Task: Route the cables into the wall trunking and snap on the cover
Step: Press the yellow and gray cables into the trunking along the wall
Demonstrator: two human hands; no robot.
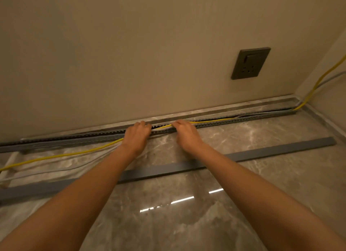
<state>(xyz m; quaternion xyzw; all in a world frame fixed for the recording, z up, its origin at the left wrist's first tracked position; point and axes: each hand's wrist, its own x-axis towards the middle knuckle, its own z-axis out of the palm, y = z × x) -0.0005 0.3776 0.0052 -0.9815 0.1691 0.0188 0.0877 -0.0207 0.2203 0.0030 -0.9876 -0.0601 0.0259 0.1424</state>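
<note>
A grey slotted trunking runs along the foot of the wall. A yellow cable comes in from the left floor, passes under my hands and lies in the trunking toward the right corner. Grey cables trail on the floor at left. My left hand and my right hand rest side by side on the trunking's front edge, fingers curled over the yellow cable; the grip itself is hidden. The long grey cover lies flat on the floor behind my forearms.
A dark wall socket sits above the trunking at right. The yellow and grey cables climb the right corner. The floor is glossy marble tile with light reflections.
</note>
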